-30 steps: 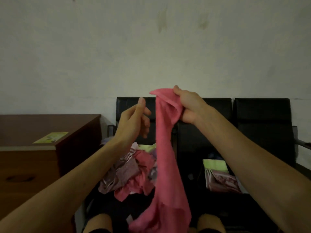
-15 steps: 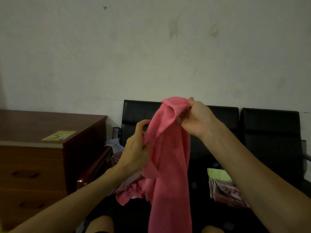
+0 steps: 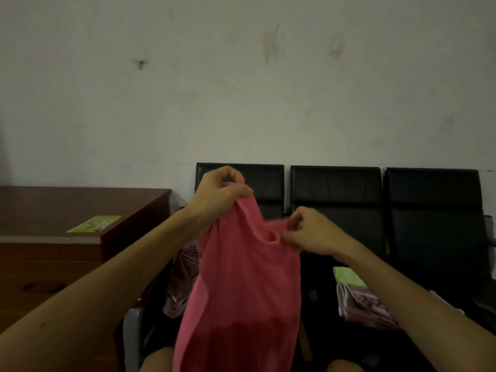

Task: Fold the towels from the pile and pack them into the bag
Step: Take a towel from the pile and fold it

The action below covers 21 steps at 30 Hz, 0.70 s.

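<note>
A stained pale wall [image 3: 241, 89] backs a row of black seats [image 3: 335, 200]. A brown desk [image 3: 80, 202] bearing a yellow-green leaflet [image 3: 94, 224] stands to the left. The crumpled pile [image 3: 182, 280] lies on the left seat, with folded towels [image 3: 357, 299] further right. The pink towel [image 3: 241, 277] hangs before the seats. The left hand [image 3: 220, 194] pinches its top corner and the right hand [image 3: 314, 232] pinches the edge lower down. Half a second ago the right hand was higher and the cloth hung bunched; now it spreads between them.

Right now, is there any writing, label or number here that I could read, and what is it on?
No text here can be read.
The yellow-green card on the wooden desk: print too blurred to read.
The patterned folded towel: pale marks, too blurred to tell as letters.
</note>
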Each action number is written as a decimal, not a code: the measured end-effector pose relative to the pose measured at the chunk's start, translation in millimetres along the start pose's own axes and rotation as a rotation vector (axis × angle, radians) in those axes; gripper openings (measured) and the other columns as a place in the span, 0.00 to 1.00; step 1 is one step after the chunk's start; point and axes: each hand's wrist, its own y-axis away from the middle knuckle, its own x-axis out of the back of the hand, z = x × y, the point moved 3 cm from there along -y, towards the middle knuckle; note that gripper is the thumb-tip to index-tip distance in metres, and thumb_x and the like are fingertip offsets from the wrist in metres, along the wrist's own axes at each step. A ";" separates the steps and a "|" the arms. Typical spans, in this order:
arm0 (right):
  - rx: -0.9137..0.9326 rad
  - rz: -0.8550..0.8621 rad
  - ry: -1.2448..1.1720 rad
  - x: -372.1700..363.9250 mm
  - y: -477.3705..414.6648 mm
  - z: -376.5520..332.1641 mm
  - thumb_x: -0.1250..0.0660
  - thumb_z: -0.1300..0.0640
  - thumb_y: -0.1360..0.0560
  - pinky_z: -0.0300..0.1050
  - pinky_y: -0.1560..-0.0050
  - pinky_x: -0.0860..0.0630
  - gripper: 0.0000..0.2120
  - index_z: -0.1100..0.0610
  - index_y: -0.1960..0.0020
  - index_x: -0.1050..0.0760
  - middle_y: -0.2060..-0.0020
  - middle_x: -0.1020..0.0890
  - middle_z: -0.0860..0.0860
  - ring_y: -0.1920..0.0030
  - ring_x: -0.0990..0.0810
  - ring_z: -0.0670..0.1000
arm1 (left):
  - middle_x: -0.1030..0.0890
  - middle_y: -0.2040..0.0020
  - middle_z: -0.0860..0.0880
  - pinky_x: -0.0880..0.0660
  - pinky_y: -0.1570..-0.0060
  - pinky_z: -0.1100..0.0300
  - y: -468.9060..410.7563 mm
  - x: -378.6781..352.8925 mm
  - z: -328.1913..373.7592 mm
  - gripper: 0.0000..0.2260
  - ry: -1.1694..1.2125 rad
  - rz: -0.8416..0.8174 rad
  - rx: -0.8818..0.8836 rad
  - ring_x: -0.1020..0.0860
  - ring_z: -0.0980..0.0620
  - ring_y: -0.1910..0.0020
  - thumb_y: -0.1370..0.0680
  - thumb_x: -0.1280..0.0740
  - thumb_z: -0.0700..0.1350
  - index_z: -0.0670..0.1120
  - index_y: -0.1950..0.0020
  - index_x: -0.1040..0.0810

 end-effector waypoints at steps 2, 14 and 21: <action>0.103 -0.090 -0.010 -9.5 5.7 -1.0 0.23 0.39 0.34 0.43 0.51 0.23 0.32 0.49 0.38 0.32 0.48 0.21 0.44 0.47 0.20 0.47 | 0.22 0.64 0.46 0.28 0.63 0.57 -2.6 -4.2 4.1 0.08 -0.048 -0.037 -0.026 0.25 0.50 0.65 0.26 0.27 0.39 0.48 0.59 0.24; 0.246 -0.181 -0.490 -45.4 14.2 -20.4 0.29 0.58 0.24 0.39 0.62 0.25 0.02 0.57 0.52 0.21 0.67 0.18 0.52 0.66 0.21 0.46 | 0.21 0.66 0.49 0.25 0.67 0.64 -6.0 2.6 -1.5 0.06 0.030 -0.194 0.037 0.24 0.55 0.69 0.26 0.26 0.38 0.46 0.60 0.21; 0.179 0.085 -0.569 -40.8 1.3 4.2 0.38 0.58 0.19 0.37 0.64 0.27 0.06 0.54 0.53 0.24 0.64 0.17 0.48 0.64 0.22 0.44 | 0.16 0.57 0.51 0.19 0.51 0.58 4.2 -1.1 -14.3 0.13 -0.244 -0.329 -0.093 0.18 0.55 0.58 0.34 0.18 0.44 0.47 0.54 0.18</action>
